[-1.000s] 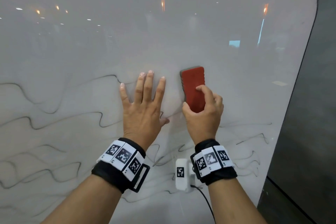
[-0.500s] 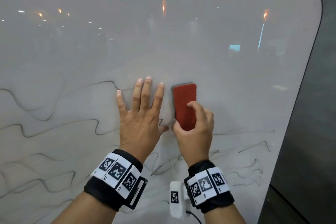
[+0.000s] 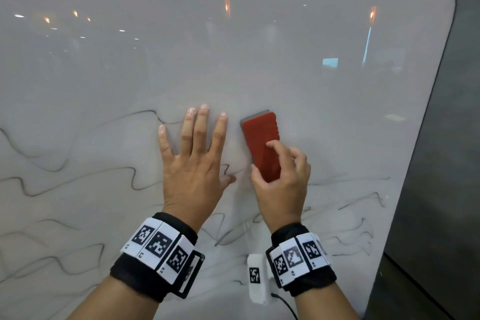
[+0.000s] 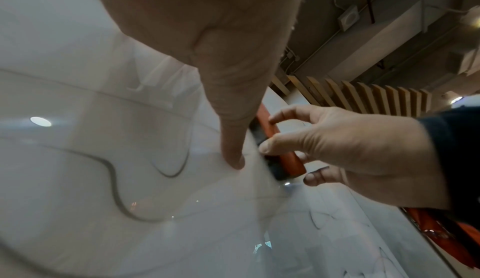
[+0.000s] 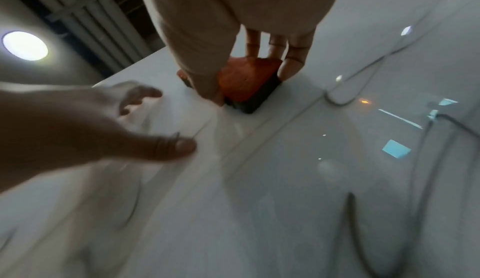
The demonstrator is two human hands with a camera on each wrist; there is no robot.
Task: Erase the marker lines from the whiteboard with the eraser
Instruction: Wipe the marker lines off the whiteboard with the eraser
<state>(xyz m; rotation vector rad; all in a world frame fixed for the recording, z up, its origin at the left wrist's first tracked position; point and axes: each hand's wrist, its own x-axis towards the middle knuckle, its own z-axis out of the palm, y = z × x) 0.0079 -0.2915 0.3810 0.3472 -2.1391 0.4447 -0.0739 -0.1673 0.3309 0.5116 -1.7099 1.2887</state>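
The whiteboard [image 3: 259,47] fills the head view, its upper part wiped and wavy black marker lines [image 3: 78,179] crossing its lower half. My right hand [image 3: 284,179] grips the red eraser [image 3: 261,138] by its lower end, thumb on the left edge and index finger on its back. The eraser lies flat on the board, just above a faint line. My left hand [image 3: 194,163] rests flat on the board to the eraser's left, fingers spread and straight. The right wrist view shows the eraser [image 5: 246,77] between fingers and thumb, its dark felt on the board.
The board's rounded right edge [image 3: 439,86] meets a dark wall [image 3: 454,189]. More marker lines [image 3: 363,236] run below and to the right of my right hand. A white tagged device [image 3: 255,278] with a cable hangs at my right wrist.
The eraser slid down and slightly left, closer to my left hand, then held about level. My left hand stayed flat on the board.
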